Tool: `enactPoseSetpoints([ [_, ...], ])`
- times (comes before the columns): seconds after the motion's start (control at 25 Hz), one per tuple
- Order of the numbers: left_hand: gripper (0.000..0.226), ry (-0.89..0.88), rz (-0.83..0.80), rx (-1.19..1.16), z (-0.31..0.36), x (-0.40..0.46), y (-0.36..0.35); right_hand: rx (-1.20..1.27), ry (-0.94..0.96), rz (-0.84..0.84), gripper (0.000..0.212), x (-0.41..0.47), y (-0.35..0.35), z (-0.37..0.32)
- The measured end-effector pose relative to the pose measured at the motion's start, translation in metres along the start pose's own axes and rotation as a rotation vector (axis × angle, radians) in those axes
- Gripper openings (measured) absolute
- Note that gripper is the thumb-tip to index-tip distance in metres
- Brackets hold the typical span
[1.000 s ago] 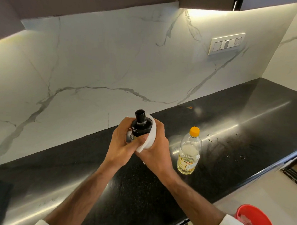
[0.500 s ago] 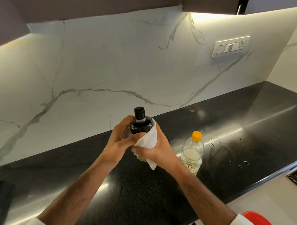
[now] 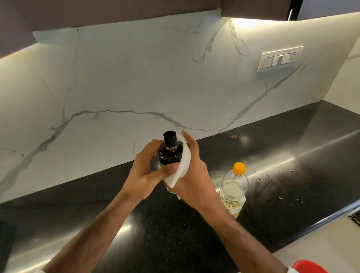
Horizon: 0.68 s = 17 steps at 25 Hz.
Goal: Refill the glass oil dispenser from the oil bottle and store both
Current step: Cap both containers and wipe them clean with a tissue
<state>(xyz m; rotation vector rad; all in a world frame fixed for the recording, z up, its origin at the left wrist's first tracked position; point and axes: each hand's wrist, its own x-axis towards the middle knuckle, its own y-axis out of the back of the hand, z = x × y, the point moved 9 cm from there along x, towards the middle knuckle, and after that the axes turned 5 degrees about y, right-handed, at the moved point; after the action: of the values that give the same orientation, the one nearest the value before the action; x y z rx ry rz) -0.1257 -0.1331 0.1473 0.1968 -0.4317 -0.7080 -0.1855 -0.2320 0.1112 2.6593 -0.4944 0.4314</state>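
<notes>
Glass oil dispenser (image 3: 170, 154) was held upright above the table (image 3: 296, 161), between both hands, its glossy black cap and short cylindrical spout showing while most of the glass body was hidden behind palms and cloth. The left hand (image 3: 147, 174) wrapped the dispenser from the left, its fingers (image 3: 154, 145) curled round the far side and the thumb pressed across the front just under the black collar. The right hand (image 3: 194, 177) pressed a white cloth (image 3: 182, 167) against the dispenser's right side, its fingers lying fairly straight and close together over the cloth, one fingertip rising near the spout; the cloth looked soft and folded, with a loose corner hanging below the hands. Just beside the right wrist stood the oil bottle (image 3: 233, 189), upright on the table, clear ribbed plastic with an orange screw cap and a yellow label, holding a low level of pale oil. The table was polished black speckled stone with bright reflections and a few small droplets (image 3: 291, 201) to the right of the bottle. Behind it rose a white marble wall (image 3: 136, 83) with grey veins and a white switch plate (image 3: 279, 59). A red round container (image 3: 313, 271) showed at the lower right edge.
</notes>
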Motion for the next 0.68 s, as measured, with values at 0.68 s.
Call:
enactPoseSetpoints([
  [0.68,0.061,0.066,0.209,-0.245,-0.011,-0.005,0.013,0.305,0.072,0.028,0.062,-0.045,-0.035,-0.002],
])
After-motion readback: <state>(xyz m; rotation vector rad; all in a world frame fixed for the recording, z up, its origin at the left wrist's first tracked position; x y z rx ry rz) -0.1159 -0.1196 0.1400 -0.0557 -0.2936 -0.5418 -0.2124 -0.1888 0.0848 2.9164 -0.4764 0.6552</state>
